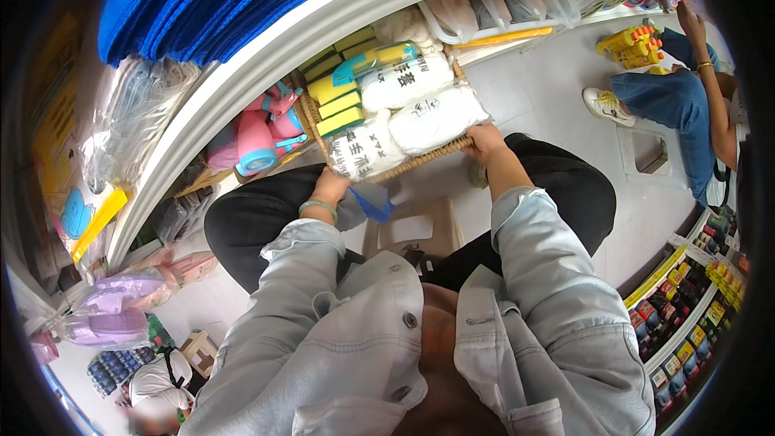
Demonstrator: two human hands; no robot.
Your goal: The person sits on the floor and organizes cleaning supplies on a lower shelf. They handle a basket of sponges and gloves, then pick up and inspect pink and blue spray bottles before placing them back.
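A woven wicker basket (418,162) is tilted out from the lower shelf in front of me. My left hand (331,186) grips its near left corner, and my right hand (486,140) holds the near right corner. Inside lie white plastic-wrapped packs of gloves (439,120) with printed writing. Yellow-and-green sponges (340,114) are stacked along the basket's left side, with a clear-wrapped yellow and blue pack (378,60) on top. Fingers of both hands are partly hidden by the basket rim and the packs.
Pink and blue bottles (257,139) stand left of the basket. Above is a white shelf edge (290,30) with folded blue cloths (230,0). A beige stool (418,227) is between my legs. One person (672,97) sits at right near yellow bottles (633,45); another (160,378) is lower left.
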